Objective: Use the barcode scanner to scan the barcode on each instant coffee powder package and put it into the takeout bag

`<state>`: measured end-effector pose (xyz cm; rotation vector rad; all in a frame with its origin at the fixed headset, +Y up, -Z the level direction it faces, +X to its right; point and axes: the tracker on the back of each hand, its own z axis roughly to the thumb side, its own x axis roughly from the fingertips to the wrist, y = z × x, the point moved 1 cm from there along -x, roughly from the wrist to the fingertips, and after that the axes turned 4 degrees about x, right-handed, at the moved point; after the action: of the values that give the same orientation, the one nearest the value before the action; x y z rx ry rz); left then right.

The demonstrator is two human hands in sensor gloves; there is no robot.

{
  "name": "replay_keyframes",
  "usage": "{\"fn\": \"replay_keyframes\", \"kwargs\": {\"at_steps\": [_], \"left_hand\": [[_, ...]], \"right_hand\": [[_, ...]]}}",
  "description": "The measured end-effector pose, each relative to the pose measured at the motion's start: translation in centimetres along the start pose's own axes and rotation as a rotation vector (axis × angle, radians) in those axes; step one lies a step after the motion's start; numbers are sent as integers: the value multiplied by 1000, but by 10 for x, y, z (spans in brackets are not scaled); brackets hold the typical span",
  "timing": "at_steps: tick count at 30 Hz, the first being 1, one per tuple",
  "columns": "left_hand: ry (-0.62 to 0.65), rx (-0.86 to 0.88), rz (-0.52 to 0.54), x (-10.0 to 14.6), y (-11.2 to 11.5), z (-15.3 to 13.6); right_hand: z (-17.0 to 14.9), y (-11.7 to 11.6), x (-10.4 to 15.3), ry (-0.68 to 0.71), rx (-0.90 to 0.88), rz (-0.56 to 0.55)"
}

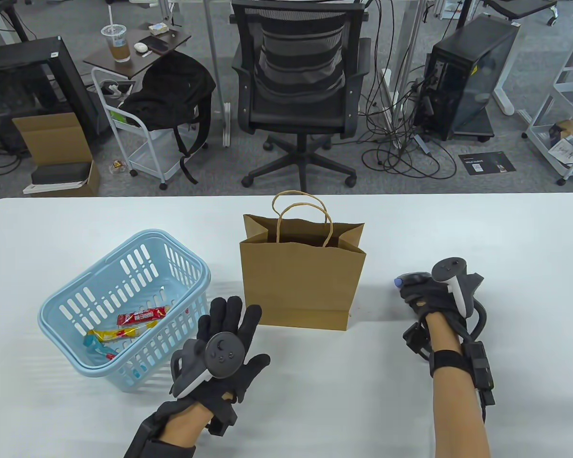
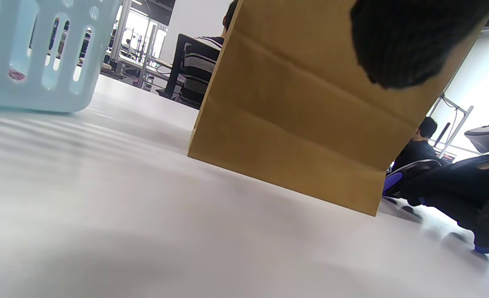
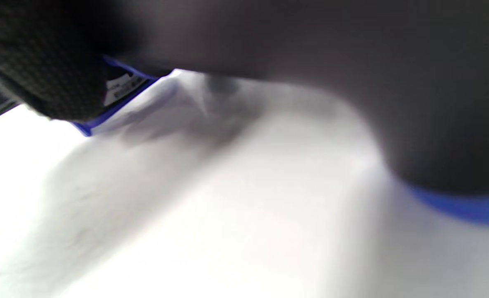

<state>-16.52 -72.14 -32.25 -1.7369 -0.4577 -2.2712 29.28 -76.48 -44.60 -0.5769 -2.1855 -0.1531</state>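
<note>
Left of the takeout bag (image 1: 302,281), table view: coffee packages (image 1: 141,318) lie in the blue basket (image 1: 124,305); left hand (image 1: 224,343) flat, fingers spread, holding nothing, just beside the basket's near corner. Right of the bag, right hand (image 1: 432,296) curls over the barcode scanner (image 1: 408,280). Sachets look light, soft, slippery; pinch one by an end. Left wrist view: bag upright, scanner (image 2: 410,176) beyond it. Right wrist view: blurred, grip unclear

Basket (image 1: 124,305) pale blue, slotted. Packets (image 1: 141,318) inside red, yellow. Bag (image 1: 302,281) plain brown kraft. Table (image 1: 482,229) white. Gloves (image 1: 229,334) black. Scanner (image 1: 413,280) dark grey, blue tip. Chair (image 1: 300,71) black, grey-striped back.
</note>
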Motion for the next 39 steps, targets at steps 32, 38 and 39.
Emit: {"fn": "replay_keyframes", "kwargs": {"at_steps": [32,38,39], "left_hand": [[165,116,233,12,-20,5],[239,81,341,21,-33,17],[267,107,358,23,-38,20]], "right_hand": [[-18,49,162,705,-828,-420],[-17,48,162,728,-811,-422],[-17,48,161,731,-801,-423]]}}
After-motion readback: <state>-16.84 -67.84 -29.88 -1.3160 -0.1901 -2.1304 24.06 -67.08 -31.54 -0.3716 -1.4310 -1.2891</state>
